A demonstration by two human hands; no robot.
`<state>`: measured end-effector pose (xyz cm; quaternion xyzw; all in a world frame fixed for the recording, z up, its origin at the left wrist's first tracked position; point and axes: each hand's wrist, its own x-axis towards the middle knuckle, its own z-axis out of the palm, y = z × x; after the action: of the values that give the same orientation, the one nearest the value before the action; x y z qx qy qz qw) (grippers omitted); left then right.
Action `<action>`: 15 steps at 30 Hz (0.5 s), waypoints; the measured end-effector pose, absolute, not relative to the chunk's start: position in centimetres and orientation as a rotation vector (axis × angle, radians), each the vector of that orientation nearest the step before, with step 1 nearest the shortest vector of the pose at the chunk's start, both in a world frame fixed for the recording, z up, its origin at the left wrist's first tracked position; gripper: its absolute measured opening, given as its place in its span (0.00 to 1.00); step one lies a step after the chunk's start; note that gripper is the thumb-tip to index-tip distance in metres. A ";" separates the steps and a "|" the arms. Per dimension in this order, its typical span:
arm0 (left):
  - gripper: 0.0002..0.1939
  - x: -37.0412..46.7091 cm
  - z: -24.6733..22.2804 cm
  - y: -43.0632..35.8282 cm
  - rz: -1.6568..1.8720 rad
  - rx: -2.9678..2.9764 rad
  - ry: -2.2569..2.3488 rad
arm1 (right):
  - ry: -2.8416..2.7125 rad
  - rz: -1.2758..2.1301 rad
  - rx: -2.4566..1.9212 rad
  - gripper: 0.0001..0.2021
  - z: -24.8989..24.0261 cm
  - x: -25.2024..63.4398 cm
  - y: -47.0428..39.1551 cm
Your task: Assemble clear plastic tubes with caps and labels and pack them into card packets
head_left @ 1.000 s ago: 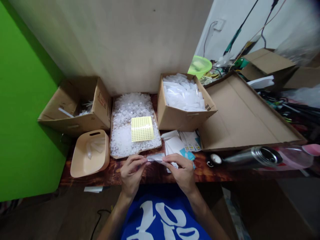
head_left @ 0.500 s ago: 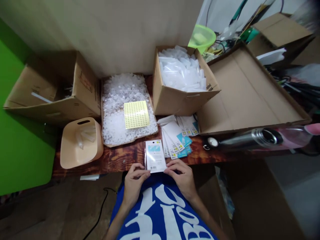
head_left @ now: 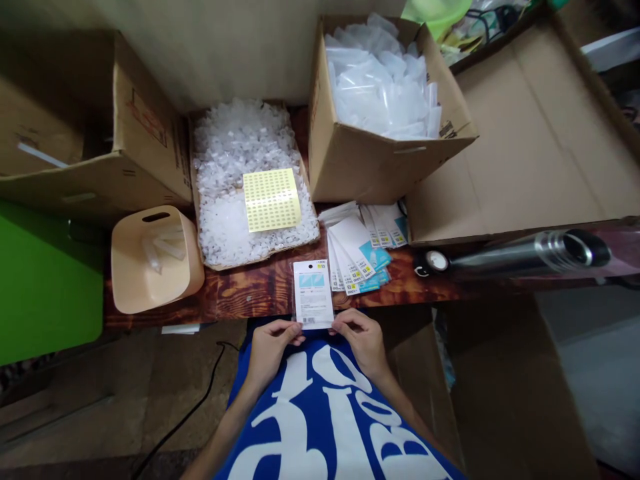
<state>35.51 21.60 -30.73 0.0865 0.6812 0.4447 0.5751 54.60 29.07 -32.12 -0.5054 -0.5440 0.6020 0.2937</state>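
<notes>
A white printed card in a clear plastic sleeve [head_left: 314, 297] stands out at the table's front edge, its hang hole at the far end and blue pictures below it. My left hand [head_left: 271, 347] pinches the near left corner between thumb and fingers. At the near right corner my right hand [head_left: 361, 340] has thumb and forefinger closed on the edge. Just right of the packet lie several fanned white and blue cards [head_left: 353, 257], touched by neither hand. A yellow sticker sheet [head_left: 271, 200] rests on small clear plastic pieces [head_left: 223, 227] in a shallow cardboard tray.
A beige bin [head_left: 123, 273] with a few clear tubes stands left of the tray. An open cardboard box [head_left: 370, 167] holds many translucent sleeves; another box [head_left: 150, 153] stands at the left. A steel bottle [head_left: 515, 260] lies at the right, before a large cardboard lid [head_left: 505, 153].
The view has moved closer and tilted, so the table's things appear larger and higher. Both hands keep hold of the packet's near corners, and the glare on it has lessened.
</notes>
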 end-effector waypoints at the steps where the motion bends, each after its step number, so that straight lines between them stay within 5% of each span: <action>1: 0.19 35.5 -30.7 21.6 1.035 0.202 1.593 | -1.445 1.605 -1.352 0.10 -32.1 54.6 29.0; 15: 0.23 35.4 -31.6 21.0 1.023 0.158 1.483 | -1.449 1.633 -1.417 0.13 -32.5 54.6 29.0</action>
<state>35.41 20.99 -31.57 0.0686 0.6444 0.4447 0.6182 54.56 29.02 -32.48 -0.5249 -0.5367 0.6046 0.2662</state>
